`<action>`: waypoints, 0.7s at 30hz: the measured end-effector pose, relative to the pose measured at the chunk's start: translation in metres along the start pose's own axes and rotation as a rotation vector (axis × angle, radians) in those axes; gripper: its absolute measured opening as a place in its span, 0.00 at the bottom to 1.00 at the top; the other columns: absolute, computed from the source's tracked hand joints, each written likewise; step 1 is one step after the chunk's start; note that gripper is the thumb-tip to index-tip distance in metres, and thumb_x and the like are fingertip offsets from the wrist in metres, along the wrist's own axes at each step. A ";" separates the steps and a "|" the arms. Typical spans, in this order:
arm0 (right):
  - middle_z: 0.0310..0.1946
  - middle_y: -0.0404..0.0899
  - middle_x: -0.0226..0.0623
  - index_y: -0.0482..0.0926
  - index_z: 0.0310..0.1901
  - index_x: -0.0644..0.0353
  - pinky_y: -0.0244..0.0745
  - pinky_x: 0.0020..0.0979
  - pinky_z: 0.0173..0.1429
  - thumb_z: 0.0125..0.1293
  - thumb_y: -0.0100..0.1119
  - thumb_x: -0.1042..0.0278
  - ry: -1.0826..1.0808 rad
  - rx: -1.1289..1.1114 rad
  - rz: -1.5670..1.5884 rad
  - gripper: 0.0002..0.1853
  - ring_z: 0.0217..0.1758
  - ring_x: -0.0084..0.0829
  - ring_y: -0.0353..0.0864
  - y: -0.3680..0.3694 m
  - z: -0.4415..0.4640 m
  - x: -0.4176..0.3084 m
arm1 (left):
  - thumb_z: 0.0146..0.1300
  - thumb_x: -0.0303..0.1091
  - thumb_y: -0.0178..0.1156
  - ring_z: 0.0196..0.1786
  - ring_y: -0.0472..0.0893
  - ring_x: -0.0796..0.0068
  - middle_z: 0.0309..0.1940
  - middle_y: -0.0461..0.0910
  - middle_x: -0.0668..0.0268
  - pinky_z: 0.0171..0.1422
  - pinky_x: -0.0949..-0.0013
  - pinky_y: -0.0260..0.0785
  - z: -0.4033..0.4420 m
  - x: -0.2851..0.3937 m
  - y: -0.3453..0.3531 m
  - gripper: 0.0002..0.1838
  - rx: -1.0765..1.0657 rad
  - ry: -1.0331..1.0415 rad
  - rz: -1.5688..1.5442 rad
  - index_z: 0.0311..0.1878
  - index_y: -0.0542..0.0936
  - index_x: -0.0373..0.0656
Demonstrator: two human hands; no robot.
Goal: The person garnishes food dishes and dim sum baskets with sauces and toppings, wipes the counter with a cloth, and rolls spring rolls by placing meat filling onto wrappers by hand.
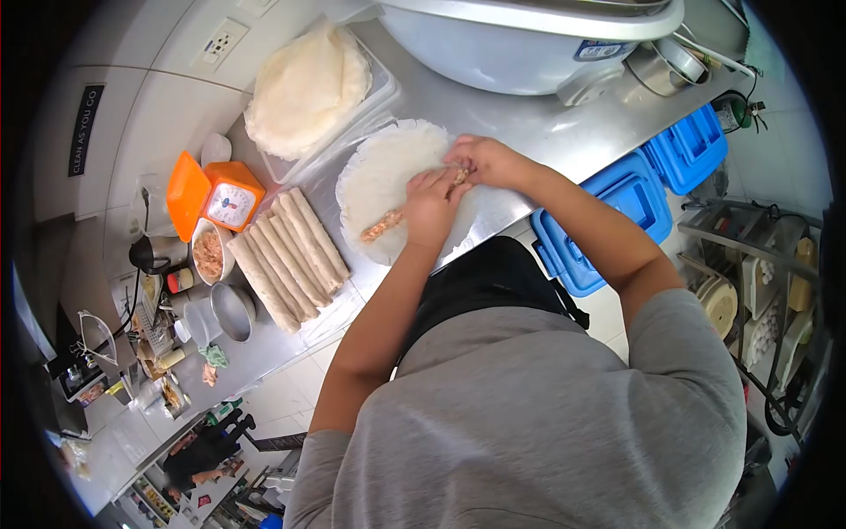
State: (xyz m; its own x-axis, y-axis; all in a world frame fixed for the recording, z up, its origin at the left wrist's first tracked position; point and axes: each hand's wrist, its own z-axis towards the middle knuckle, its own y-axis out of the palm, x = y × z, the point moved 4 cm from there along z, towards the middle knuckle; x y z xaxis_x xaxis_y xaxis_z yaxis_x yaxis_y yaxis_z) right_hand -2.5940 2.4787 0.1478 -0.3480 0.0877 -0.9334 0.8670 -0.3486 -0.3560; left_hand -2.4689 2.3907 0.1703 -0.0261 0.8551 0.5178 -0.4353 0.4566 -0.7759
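A round white wrapper sheet lies flat on the steel counter, with a line of pinkish minced filling running diagonally across it. My left hand rests over the middle of the filling line, its fingers bent together on it. At the upper right end of the line, my right hand has its fingers pinched on the filling. Several finished pale rolls lie side by side to the left. Behind them, a stack of wrapper sheets sits in a clear plastic tray.
An orange scale stands beside a bowl of filling and a metal bowl. A large white tub is at the back. Blue lidded bins stand below the counter's right edge. Another person is at the far lower left.
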 end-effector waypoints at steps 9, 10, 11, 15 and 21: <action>0.42 0.72 0.35 0.73 0.56 0.57 0.75 0.34 0.47 0.38 0.72 0.83 0.095 -0.056 -0.054 0.37 0.42 0.33 0.73 -0.008 -0.002 -0.004 | 0.51 0.33 0.69 0.48 0.76 0.57 0.42 0.79 0.60 0.55 0.59 0.67 -0.022 -0.038 -0.050 0.14 -0.249 -0.147 0.054 0.43 0.84 0.45; 0.42 0.73 0.36 0.74 0.55 0.57 0.75 0.35 0.47 0.40 0.72 0.81 0.113 -0.011 -0.036 0.35 0.43 0.34 0.74 -0.008 -0.002 -0.006 | 0.50 0.33 0.69 0.48 0.76 0.57 0.42 0.79 0.60 0.55 0.59 0.68 -0.033 -0.051 -0.062 0.15 -0.264 -0.207 0.054 0.43 0.84 0.45; 0.42 0.73 0.36 0.75 0.54 0.58 0.75 0.35 0.48 0.41 0.73 0.79 0.128 0.033 -0.019 0.33 0.44 0.36 0.74 -0.008 -0.002 -0.011 | 0.50 0.33 0.70 0.48 0.76 0.58 0.41 0.79 0.61 0.55 0.59 0.68 -0.044 -0.062 -0.076 0.15 -0.230 -0.215 0.069 0.43 0.84 0.46; 0.41 0.75 0.39 0.78 0.48 0.58 0.72 0.39 0.52 0.45 0.73 0.69 -0.252 0.150 -0.235 0.25 0.45 0.42 0.76 0.033 0.010 -0.058 | 0.47 0.33 0.71 0.48 0.76 0.59 0.40 0.79 0.63 0.56 0.61 0.67 -0.073 -0.082 -0.093 0.16 -0.102 -0.277 0.056 0.42 0.84 0.46; 0.39 0.75 0.38 0.80 0.41 0.55 0.69 0.41 0.53 0.47 0.71 0.64 -0.195 -0.143 -0.465 0.18 0.47 0.41 0.75 0.111 0.040 -0.041 | 0.47 0.29 0.71 0.44 0.76 0.58 0.39 0.79 0.62 0.53 0.60 0.68 -0.070 -0.063 -0.075 0.13 -0.048 -0.229 0.041 0.39 0.83 0.44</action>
State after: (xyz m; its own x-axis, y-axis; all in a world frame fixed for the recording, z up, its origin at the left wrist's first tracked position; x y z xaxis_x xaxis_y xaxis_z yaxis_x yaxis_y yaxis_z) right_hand -2.4979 2.3993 0.1488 -0.7560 0.0227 -0.6542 0.6402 -0.1825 -0.7462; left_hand -2.3714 2.3201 0.1707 -0.2486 0.7977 0.5494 -0.3863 0.4385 -0.8114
